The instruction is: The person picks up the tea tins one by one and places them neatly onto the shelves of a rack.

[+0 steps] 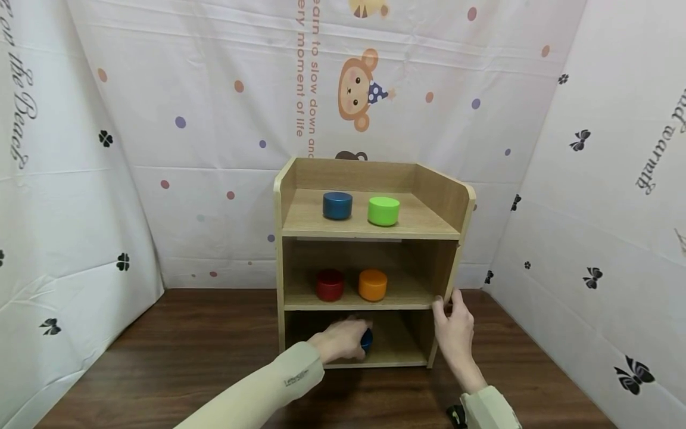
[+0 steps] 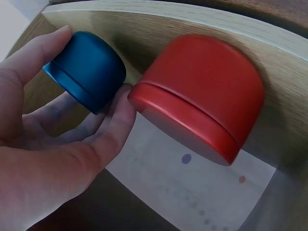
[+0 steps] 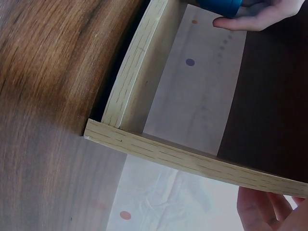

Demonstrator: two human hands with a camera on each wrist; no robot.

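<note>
In the bottom compartment of the small wooden shelf (image 1: 370, 234), my left hand (image 1: 343, 339) grips a round blue container (image 1: 367, 340) between thumb and fingers. The left wrist view shows this blue container (image 2: 91, 67) tilted, and beside it a larger-looking red container (image 2: 202, 91), close to my fingertips (image 2: 126, 108). My right hand (image 1: 455, 330) holds the front edge of the shelf's right side panel (image 1: 452, 274), its thumb at the edge and fingers on the outer side. In the right wrist view its fingers (image 3: 262, 207) show beyond the panel; the thumb is hidden.
On the top tier stand a blue container (image 1: 337, 206) and a green container (image 1: 383, 211). A dark red container (image 1: 329, 285) and an orange container (image 1: 372, 285) stand on the middle tier. Dark wooden table (image 1: 214, 345) lies underneath; patterned cloth (image 1: 214, 149) hangs behind and on both sides.
</note>
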